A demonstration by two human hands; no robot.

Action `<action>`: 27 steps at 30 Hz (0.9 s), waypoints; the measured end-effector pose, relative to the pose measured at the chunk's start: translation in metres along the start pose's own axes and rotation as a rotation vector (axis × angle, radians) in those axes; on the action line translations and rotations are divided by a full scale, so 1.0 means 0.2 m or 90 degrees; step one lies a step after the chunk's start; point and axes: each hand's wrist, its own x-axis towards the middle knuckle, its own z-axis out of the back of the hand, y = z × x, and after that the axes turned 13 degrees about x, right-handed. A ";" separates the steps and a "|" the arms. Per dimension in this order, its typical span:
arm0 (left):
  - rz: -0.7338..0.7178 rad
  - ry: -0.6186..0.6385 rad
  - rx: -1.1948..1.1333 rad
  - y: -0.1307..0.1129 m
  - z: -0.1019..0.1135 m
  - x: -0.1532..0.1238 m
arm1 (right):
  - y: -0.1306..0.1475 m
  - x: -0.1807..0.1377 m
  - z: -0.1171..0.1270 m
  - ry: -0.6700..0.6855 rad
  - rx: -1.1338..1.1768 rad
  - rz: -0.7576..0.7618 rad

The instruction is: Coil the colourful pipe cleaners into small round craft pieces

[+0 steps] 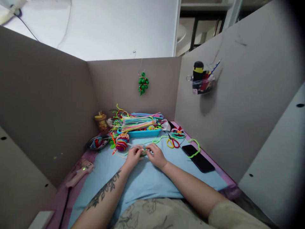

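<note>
My left hand (133, 155) and my right hand (156, 155) meet over the blue cloth, fingertips pinched close together. Between them is a small bundle of pale green and bluish pipe cleaners (144, 148), gripped from both sides. Some of its strands trail out to the left under my left hand; its exact shape is partly covered by my fingers. Just left of my left hand sits a striped, multicoloured fuzzy piece (122, 142). Scissors (173, 142) with yellow and red handles lie to the right, beyond my right hand.
A blue tray (145, 133) piled with pipe cleaners (138, 122) stands at the back. A phone (200, 161) lies right, a dark bowl (89, 144) and a pink glue gun (80, 175) left. Grey panels (135, 101) enclose the table; a cup (101, 121) stands in the back-left corner.
</note>
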 end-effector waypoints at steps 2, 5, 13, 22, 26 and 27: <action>-0.024 0.010 0.036 -0.01 0.01 0.00 | 0.00 0.00 -0.01 0.018 0.015 -0.015; -0.059 0.007 0.073 -0.03 0.01 -0.01 | -0.01 0.00 -0.02 0.030 0.044 -0.044; -0.044 0.045 0.011 0.01 -0.02 -0.02 | -0.01 0.01 -0.02 0.004 0.056 -0.042; -0.016 0.014 0.115 -0.04 -0.01 -0.03 | -0.02 0.00 -0.03 -0.019 -0.021 -0.026; 0.032 0.041 0.025 -0.06 -0.01 -0.02 | -0.02 0.01 -0.05 -0.027 -0.091 -0.021; 0.043 0.050 0.000 -0.05 -0.01 -0.02 | -0.01 0.01 -0.05 -0.028 -0.116 -0.017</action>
